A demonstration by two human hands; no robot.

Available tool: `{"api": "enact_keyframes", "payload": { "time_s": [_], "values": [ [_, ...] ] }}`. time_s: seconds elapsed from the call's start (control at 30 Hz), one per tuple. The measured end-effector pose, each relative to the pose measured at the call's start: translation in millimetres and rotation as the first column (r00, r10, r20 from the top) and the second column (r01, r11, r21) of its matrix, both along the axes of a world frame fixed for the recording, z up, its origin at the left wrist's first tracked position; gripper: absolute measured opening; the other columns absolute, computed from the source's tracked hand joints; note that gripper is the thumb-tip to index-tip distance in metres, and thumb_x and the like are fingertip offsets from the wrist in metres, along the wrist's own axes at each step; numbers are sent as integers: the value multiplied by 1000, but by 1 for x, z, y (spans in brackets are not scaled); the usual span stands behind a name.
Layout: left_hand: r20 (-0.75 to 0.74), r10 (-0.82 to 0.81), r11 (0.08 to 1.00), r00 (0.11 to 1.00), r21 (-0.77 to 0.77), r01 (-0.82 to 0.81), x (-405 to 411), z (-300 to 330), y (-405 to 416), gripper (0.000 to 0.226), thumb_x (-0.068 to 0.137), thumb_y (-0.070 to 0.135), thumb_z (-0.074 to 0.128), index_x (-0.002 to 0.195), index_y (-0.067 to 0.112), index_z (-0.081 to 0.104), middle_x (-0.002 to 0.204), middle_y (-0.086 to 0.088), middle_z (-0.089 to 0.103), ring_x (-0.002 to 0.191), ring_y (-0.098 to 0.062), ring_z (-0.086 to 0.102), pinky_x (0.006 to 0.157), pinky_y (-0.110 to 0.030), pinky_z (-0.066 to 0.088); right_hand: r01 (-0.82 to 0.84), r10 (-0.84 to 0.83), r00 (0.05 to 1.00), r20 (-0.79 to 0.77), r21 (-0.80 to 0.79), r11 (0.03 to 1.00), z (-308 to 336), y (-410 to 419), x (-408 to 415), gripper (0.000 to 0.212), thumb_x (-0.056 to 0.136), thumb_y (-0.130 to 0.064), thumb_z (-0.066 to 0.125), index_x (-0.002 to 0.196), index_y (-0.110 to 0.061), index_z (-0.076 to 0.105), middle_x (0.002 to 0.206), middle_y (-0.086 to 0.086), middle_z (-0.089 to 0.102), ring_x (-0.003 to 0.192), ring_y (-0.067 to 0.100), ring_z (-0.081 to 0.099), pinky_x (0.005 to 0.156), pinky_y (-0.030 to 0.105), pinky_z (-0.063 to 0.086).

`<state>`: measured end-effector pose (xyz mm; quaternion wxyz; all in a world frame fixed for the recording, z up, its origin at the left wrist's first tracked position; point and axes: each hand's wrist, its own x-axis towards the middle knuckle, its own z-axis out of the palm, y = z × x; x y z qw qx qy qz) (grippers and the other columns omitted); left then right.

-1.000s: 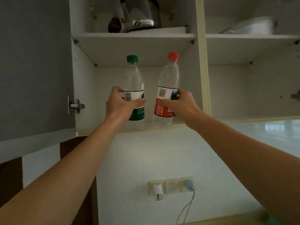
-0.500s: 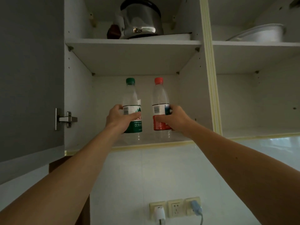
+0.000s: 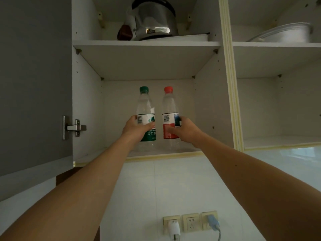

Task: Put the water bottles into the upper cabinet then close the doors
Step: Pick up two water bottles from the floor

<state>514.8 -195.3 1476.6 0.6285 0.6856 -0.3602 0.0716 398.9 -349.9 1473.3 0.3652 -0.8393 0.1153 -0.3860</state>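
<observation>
Two clear water bottles stand upright side by side on the lower shelf [image 3: 182, 151] of the open upper cabinet. The green-capped bottle [image 3: 145, 103] with a green label is on the left, and my left hand [image 3: 134, 127] grips it around the label. The red-capped bottle [image 3: 170, 105] with a red and white label is on the right, held around its label by my right hand [image 3: 186, 130]. Both arms reach up from below. The grey cabinet door [image 3: 34, 84] hangs open at the left with its hinge [image 3: 74, 127] showing.
A steel kettle [image 3: 152, 20] sits on the shelf above the bottles. A metal basin [image 3: 286, 34] rests on the upper shelf of the right compartment, whose lower shelf [image 3: 281, 141] holds nothing. Wall sockets [image 3: 191, 222] with two plugs sit below on the white wall.
Both bottles moved deeper into the cabinet and now stand upright on the lower shelf; the red-capped one was tilted before. My hands still hold them.
</observation>
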Motion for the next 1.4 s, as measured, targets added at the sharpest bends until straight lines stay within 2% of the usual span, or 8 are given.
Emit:
{"api": "enact_keyframes", "payload": {
  "time_s": [0.17,0.3,0.5,0.63,0.83,1.0,1.1,1.4],
  "values": [
    [242,199,952,950,182,-245,-19,-9,22,63,85,34,79,137,13,51,125,-8,65,100,-20,60,83,-31,48,126,-126,991,37,-21,992,-11,17,-38,69,93,-44,66,148,-10,40,124,6,63,108,21,62,91,36,53],
    [295,321,928,900,92,-362,-71,-21,53,46,90,37,73,123,8,59,115,-8,67,105,-26,63,93,-41,53,212,-195,971,135,-130,968,-26,35,-106,48,96,-38,62,137,-12,54,101,-4,59,89,14,57,77,24,44],
    [294,203,976,934,12,-216,-189,-67,86,28,97,36,64,103,9,69,96,-6,71,87,-21,66,83,-38,55,223,-187,973,138,-335,915,-82,61,-216,25,98,-31,57,115,-15,65,101,-1,67,93,19,62,76,30,46],
    [278,81,990,957,86,-108,-261,-112,81,32,103,38,52,91,12,68,80,-2,69,70,-15,63,67,-33,56,173,-147,983,106,-306,936,-136,73,-279,21,97,-28,58,110,-16,68,100,-1,68,93,15,63,85,30,52],
    [161,8,991,987,129,-29,-334,-192,75,50,103,37,49,61,14,64,57,3,64,53,-8,59,66,-31,51,204,-209,977,-28,-127,971,-217,84,-359,22,98,-27,53,89,-15,70,79,2,71,75,21,66,74,43,55],
    [-1,-117,964,993,239,114,-376,-293,79,51,104,36,48,58,17,60,49,7,56,43,-2,49,55,-24,42,307,-305,942,-139,-8,952,-311,107,-429,34,100,-33,51,85,-9,68,76,13,68,70,32,64,72,53,54],
    [-121,-202,922,972,311,231,-395,-374,92,48,104,38,48,62,18,61,47,10,55,39,1,45,44,-12,35,363,-340,911,-233,62,930,-382,128,-462,28,102,-31,52,85,-14,68,74,6,69,67,26,65,68,52,55],
    [-482,-281,721,830,465,514,-446,-591,130,36,105,33,50,78,15,64,63,1,61,56,-13,55,59,-31,44,507,-265,745,-612,261,821,-597,182,-532,24,100,-29,53,82,-21,65,73,2,68,67,23,66,66,46,57]
  ]
}}
